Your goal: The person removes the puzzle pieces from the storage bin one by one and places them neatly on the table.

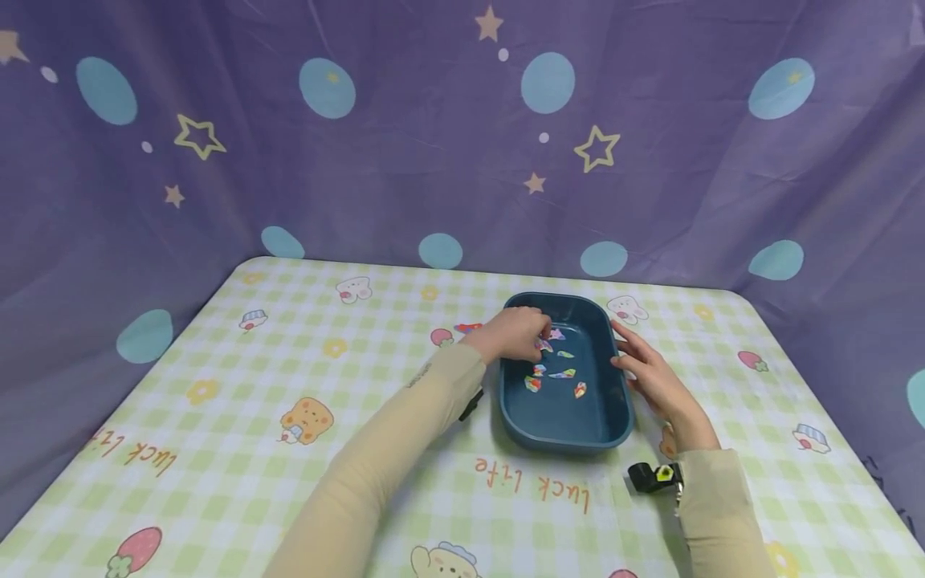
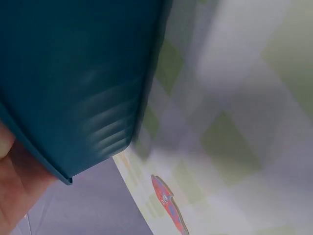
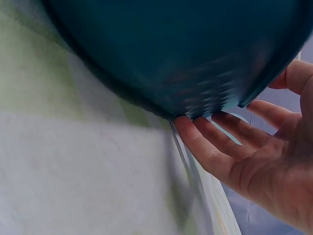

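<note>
A dark teal rectangular bin (image 1: pixel 614 417) stands on the table, with several small colourful flat pieces (image 1: pixel 562 374) scattered over its floor. My left hand (image 1: pixel 515 331) reaches over the bin's left rim, fingers bent down inside, the fingertips right at a patterned piece (image 1: pixel 556 334). The fingertips are mostly hidden, and I cannot tell whether they pinch a piece. In the left wrist view the bin wall hides them too. My right hand (image 1: pixel 654 381) touches the bin's right side from outside; its fairly straight fingers (image 3: pixel 205 147) rest against the wall in the right wrist view.
A red patterned flat piece (image 2: pixel 168 203) lies on the table left of the bin, partly behind my left wrist in the head view. The green checked tablecloth (image 1: pixel 238 482) has printed drawings. A purple curtain (image 1: pixel 433 177) hangs behind the table. A black wrist device (image 1: pixel 654 476) sits at my right wrist.
</note>
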Available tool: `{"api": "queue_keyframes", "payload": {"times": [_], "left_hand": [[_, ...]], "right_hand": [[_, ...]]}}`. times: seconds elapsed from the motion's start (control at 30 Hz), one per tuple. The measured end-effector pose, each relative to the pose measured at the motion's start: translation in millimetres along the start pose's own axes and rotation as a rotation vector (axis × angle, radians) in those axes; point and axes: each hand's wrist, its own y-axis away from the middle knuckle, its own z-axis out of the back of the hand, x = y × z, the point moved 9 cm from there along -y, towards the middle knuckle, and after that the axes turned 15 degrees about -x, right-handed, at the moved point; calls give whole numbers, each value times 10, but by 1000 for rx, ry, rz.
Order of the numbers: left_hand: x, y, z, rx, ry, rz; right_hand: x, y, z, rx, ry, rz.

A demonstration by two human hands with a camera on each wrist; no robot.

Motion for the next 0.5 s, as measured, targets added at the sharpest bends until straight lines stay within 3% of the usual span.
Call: {"api": "queue_keyframes", "payload": {"times": [0.17,0.5], "left_hand": [[12,42,65,-52,-9,-11],[111,131,266,-156,65,-12]], "right_hand": [[-1,19,-5,3,12,8],[7,17,-3,-2,20,19]]}}
